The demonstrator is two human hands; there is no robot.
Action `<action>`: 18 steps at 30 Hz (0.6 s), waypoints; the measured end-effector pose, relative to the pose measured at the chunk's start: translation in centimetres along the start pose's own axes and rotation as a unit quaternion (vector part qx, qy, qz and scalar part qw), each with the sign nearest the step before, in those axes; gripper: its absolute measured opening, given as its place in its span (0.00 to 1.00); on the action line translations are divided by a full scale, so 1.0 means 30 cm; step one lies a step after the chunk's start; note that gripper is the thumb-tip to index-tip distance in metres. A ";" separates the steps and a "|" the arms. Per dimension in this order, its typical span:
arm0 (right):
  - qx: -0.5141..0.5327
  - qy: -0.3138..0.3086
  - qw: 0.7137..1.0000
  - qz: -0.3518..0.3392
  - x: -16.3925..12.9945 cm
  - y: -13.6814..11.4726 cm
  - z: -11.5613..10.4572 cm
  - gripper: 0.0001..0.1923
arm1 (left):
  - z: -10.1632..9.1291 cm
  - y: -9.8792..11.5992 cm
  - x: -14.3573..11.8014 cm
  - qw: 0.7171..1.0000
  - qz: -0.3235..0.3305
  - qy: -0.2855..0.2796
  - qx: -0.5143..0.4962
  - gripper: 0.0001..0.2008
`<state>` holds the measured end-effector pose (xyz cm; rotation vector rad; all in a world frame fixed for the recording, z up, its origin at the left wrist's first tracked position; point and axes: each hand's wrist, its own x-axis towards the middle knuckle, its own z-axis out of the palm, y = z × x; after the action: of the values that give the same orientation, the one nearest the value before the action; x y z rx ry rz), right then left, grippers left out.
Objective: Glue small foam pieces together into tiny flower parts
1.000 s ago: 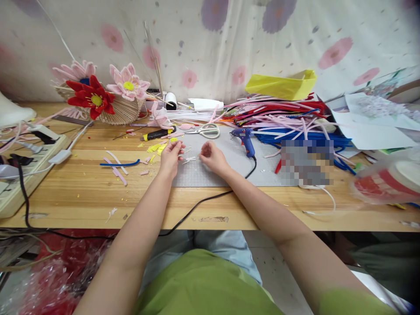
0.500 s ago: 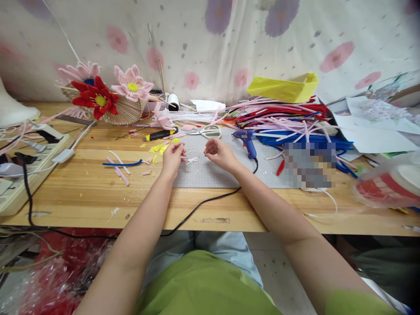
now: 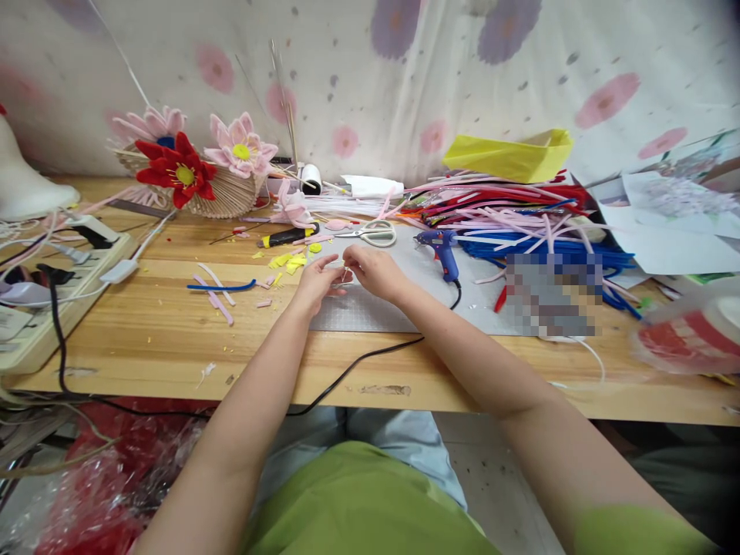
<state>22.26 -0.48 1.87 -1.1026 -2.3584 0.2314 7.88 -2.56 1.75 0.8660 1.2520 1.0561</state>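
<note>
My left hand (image 3: 317, 284) is over the left part of the grey cutting mat (image 3: 381, 317), its thumb and forefinger closed at thin pale strands (image 3: 345, 272) and its other fingers loosely curved. From the right, my right hand (image 3: 373, 271) meets it, fingertips pinched on the same strands. How the strands sit in the fingers is partly hidden. Just left of my hands lie yellow scraps (image 3: 294, 262) and a small yellow disc (image 3: 315, 247). Behind them are scissors (image 3: 378, 233) with pale handles and a black-and-yellow utility knife (image 3: 289, 236).
A blue glue gun (image 3: 440, 250) lies on the mat, its black cord (image 3: 358, 358) crossing the table front. Fuzzy stems (image 3: 497, 204) are heaped behind it. Fuzzy flowers (image 3: 182, 173) stand back left, above a power strip (image 3: 75, 285). A cup (image 3: 687, 331) is at right.
My right hand has moved left to meet my left hand, and its fingers now pinch at the strands. My left hand's fingers have spread a little. The view has shifted slightly.
</note>
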 end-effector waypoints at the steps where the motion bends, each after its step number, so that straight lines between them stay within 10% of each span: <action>1: -0.008 -0.001 1.000 0.001 0.001 0.000 0.005 0.06 | -0.001 0.000 -0.001 1.000 0.000 0.000 0.002 0.28; 12: 0.139 0.039 0.987 0.067 -0.001 0.011 0.028 0.11 | -0.015 -0.016 0.014 0.999 0.038 -0.013 0.033 0.41; 18: 0.463 0.023 0.863 0.201 0.020 0.052 0.036 0.13 | -0.014 -0.023 0.015 0.993 0.090 -0.023 0.074 0.43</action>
<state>22.41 1.07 0.64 -1.0248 -1.5668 1.3051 7.58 -2.35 0.89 1.1295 1.2419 1.0884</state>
